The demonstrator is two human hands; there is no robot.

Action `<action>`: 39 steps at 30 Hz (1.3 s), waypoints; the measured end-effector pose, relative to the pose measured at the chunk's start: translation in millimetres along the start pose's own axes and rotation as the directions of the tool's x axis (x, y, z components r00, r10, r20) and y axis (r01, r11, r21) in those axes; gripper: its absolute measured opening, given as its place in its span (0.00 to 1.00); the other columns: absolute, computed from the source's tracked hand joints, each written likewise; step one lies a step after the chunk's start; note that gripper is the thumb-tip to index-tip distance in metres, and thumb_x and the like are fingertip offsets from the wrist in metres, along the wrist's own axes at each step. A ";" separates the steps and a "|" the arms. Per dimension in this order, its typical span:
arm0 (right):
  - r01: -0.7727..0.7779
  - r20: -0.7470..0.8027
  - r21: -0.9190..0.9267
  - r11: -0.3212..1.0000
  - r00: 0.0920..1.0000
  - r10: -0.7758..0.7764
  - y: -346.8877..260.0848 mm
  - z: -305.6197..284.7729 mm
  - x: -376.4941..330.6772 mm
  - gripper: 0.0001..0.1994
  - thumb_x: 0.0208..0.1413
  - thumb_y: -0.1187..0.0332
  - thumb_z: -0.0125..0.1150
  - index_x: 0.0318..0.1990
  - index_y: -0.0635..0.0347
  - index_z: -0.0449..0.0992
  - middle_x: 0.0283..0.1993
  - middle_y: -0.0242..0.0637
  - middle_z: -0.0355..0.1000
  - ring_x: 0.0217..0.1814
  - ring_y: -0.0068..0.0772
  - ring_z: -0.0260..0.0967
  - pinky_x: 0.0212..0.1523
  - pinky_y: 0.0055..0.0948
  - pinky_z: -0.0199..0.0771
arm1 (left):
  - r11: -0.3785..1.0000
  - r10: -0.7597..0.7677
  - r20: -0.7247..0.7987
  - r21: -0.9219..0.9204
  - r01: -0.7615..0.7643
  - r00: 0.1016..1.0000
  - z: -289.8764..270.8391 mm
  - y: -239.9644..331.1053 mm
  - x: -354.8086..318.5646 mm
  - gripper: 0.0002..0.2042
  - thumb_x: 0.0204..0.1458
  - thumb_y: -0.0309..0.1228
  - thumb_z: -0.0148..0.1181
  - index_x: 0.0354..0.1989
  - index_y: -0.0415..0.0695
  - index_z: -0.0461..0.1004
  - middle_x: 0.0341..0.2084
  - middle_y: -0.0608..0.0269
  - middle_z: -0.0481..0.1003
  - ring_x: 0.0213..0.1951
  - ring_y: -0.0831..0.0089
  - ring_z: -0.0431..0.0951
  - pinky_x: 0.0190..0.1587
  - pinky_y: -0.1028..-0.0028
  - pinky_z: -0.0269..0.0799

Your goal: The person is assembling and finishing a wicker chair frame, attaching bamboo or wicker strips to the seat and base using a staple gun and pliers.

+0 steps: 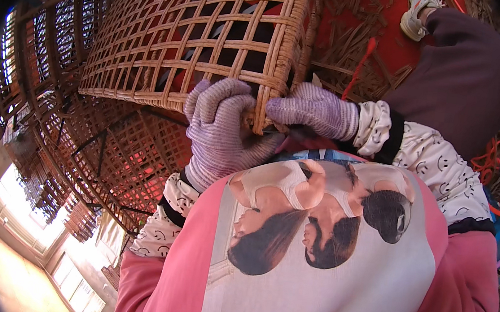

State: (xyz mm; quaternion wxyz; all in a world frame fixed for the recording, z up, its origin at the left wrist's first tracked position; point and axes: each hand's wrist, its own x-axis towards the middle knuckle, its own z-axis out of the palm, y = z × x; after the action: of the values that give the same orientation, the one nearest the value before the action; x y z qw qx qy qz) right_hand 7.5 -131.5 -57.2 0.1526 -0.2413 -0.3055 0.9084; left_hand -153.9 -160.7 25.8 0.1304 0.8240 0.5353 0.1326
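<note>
Head view: both hands are in knit purple gloves, working the near corner of a big woven cane basket (196, 31) with an open lattice. The left hand (219, 128) has its grip curled shut around the basket's bound corner edge, and the right hand (312, 109) pinches the same edge from the right, fingers closed on it, so the two hands almost touch. The basket sits just far of the pink sweatshirt (319, 302). More lattice baskets (75, 153) are stacked on the left, and loose cane strips (350, 50) lie on the red floor far right.
</note>
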 end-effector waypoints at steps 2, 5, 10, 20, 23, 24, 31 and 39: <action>-0.074 0.033 0.157 0.985 0.997 0.069 4.1 3.4 -8.5 0.22 0.52 0.50 0.54 0.25 0.64 0.75 0.16 0.32 0.67 0.18 0.20 0.66 0.20 0.22 0.68 | 0.999 0.001 0.003 0.042 -0.001 1.000 -0.8 1.3 0.8 0.23 0.27 0.41 0.69 0.32 0.44 0.68 0.36 0.61 0.68 0.42 0.63 0.67 0.52 0.60 0.55; 0.053 -0.160 0.283 0.958 0.987 -0.007 14.5 13.2 -6.4 0.22 0.52 0.49 0.53 0.27 0.64 0.76 0.18 0.32 0.67 0.18 0.21 0.67 0.20 0.22 0.68 | 1.000 0.026 0.050 0.009 -0.026 0.998 -4.7 1.3 5.3 0.24 0.29 0.45 0.68 0.32 0.44 0.69 0.36 0.61 0.69 0.42 0.63 0.67 0.53 0.59 0.54; -0.068 -0.295 -0.246 0.967 0.956 -0.008 -17.6 8.8 -31.4 0.25 0.52 0.46 0.51 0.23 0.63 0.77 0.16 0.33 0.70 0.19 0.24 0.69 0.20 0.22 0.68 | 0.996 0.069 0.025 0.047 -0.070 0.997 2.8 -2.8 6.1 0.23 0.32 0.46 0.67 0.32 0.43 0.70 0.37 0.59 0.69 0.43 0.60 0.67 0.51 0.61 0.56; 0.023 0.010 -0.992 -0.126 0.995 0.104 -102.8 15.0 -24.3 0.25 0.55 0.45 0.40 0.30 0.54 0.78 0.25 0.41 0.72 0.30 0.44 0.71 0.30 0.39 0.68 | 0.993 0.064 -0.032 -0.101 -0.067 0.997 25.1 -3.2 11.3 0.21 0.24 0.33 0.67 0.31 0.45 0.69 0.35 0.62 0.69 0.39 0.62 0.68 0.46 0.65 0.61; -0.192 -0.214 -0.973 -0.128 0.958 0.190 -91.7 -9.7 -26.6 0.27 0.55 0.44 0.37 0.29 0.57 0.77 0.26 0.44 0.72 0.31 0.45 0.71 0.32 0.40 0.69 | 0.980 0.120 -0.046 -0.156 -0.126 0.992 24.5 -9.5 16.8 0.22 0.25 0.33 0.68 0.34 0.45 0.71 0.36 0.62 0.68 0.40 0.61 0.69 0.43 0.66 0.63; -0.237 -0.242 -0.970 -0.056 0.963 0.116 -87.8 -21.0 -32.4 0.30 0.56 0.42 0.33 0.27 0.57 0.77 0.25 0.46 0.71 0.32 0.46 0.71 0.32 0.41 0.69 | 0.975 0.136 -0.019 -0.173 -0.137 0.991 24.0 -11.8 15.2 0.23 0.25 0.34 0.68 0.35 0.46 0.72 0.36 0.62 0.68 0.40 0.61 0.69 0.42 0.66 0.63; -0.139 -0.282 -0.830 0.540 0.940 -0.192 -60.2 -18.1 -54.7 0.30 0.35 0.40 0.65 0.32 0.61 0.72 0.28 0.45 0.71 0.33 0.41 0.72 0.34 0.31 0.70 | 0.999 0.017 0.181 -0.036 -0.010 0.983 0.7 -22.1 24.7 0.21 0.26 0.34 0.70 0.35 0.47 0.75 0.35 0.61 0.70 0.40 0.60 0.69 0.43 0.65 0.65; -0.210 -0.433 -0.873 0.440 0.751 -0.499 -26.9 20.7 -43.7 0.28 0.33 0.54 0.72 0.40 0.59 0.67 0.32 0.42 0.71 0.34 0.42 0.72 0.34 0.31 0.73 | 0.996 0.010 0.015 -0.086 -0.009 1.000 14.7 -15.0 16.6 0.19 0.27 0.31 0.67 0.34 0.49 0.72 0.33 0.63 0.70 0.40 0.62 0.70 0.43 0.66 0.65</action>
State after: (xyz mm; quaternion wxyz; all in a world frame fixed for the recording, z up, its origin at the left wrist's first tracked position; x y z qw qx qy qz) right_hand 36.6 -139.4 -10.8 0.1814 -0.5480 -0.6809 0.4506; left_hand -154.8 -140.6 8.1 0.1692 0.8211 0.5241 0.1501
